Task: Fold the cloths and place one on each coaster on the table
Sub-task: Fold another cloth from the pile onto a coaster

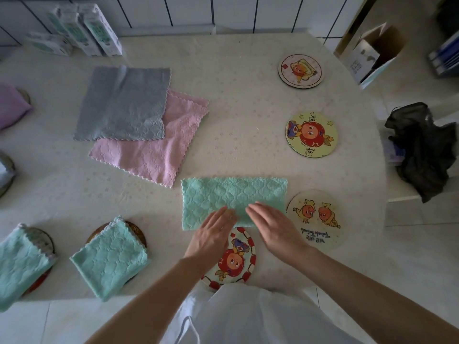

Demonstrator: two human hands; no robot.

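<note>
A mint green cloth point(233, 194), folded in half into a long strip, lies in front of me. My left hand point(213, 234) and my right hand point(273, 224) rest flat on its near edge, fingers apart, gripping nothing. Under my left wrist sits a red-rimmed coaster point(238, 261). A pale coaster with two figures point(320, 219) lies just right of the cloth. Two bare coasters, a yellow one point(311, 134) and a white one point(300, 70), lie farther right. A grey cloth point(124, 105) overlaps a pink cloth point(159, 147), both unfolded. Two folded green cloths point(111, 256) point(19, 264) cover coasters at the near left.
Several white and green cartons point(87, 28) stand at the back left by the tiled wall. A purple cloth point(10, 105) lies at the left edge. Off the table's right side are a black bag point(424, 150) and an open cardboard box point(375, 50).
</note>
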